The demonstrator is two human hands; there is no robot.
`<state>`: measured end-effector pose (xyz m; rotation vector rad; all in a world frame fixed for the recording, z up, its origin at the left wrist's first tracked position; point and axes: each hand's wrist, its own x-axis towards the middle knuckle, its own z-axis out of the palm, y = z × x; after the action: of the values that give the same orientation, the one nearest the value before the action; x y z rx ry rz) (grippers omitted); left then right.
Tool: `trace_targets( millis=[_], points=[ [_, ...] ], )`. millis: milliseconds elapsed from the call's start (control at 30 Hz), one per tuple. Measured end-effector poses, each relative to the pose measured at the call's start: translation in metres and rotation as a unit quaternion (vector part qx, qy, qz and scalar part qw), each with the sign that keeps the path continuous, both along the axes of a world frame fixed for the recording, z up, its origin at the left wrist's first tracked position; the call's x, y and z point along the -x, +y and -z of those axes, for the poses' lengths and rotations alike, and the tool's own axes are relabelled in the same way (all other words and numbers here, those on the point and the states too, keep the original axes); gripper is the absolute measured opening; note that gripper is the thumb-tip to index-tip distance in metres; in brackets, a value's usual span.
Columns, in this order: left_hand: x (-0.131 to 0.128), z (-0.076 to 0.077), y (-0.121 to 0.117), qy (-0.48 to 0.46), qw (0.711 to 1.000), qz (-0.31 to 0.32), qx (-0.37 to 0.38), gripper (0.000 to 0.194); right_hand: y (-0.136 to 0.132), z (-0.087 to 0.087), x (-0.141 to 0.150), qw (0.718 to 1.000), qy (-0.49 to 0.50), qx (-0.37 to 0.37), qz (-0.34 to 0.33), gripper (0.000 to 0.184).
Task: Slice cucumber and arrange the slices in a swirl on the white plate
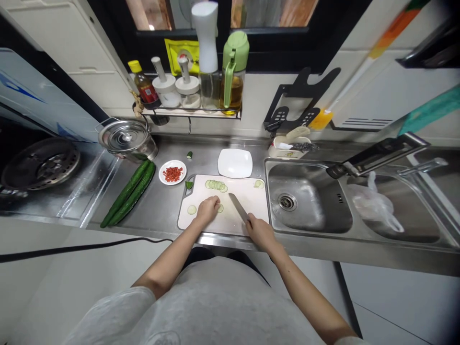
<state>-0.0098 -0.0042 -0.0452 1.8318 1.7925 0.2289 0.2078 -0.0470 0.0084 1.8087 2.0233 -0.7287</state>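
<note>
My right hand (260, 232) is wrapped round the handle of a kitchen knife (237, 207), its blade pointing up and left over the white cutting board (201, 225). Curled fingers of my left hand (208, 210) meet at a cucumber slice (220, 208) on the board; the fingertips partly hide how they grip it. Above that hand lies an overlapping row of cucumber slices (215, 185). A single slice (191, 210) rests to its left, and a few more pieces (258, 183) lie in the board's upper right corner.
Two whole cucumbers (131, 194) lie left of the board, near a plate of chopped red bits (172, 173) and a steel pot (127, 136). A white dish (235, 163) sits behind the board. On the right is the sink (309, 201); a bottle rack (194, 112) hangs above.
</note>
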Motion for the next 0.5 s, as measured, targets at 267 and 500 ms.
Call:
trace_targets(
  millis=[267,500],
  points=[
    [0.009,0.013,-0.004,-0.033,0.998,-0.041,-0.042,0.011,-0.010,-0.001,0.007,0.999,0.001,0.005,-0.053,0.025],
    [0.018,0.016,-0.003,-0.021,0.998,-0.059,-0.015,0.012,-0.015,-0.002,0.015,0.995,0.006,0.002,-0.096,0.023]
  ],
)
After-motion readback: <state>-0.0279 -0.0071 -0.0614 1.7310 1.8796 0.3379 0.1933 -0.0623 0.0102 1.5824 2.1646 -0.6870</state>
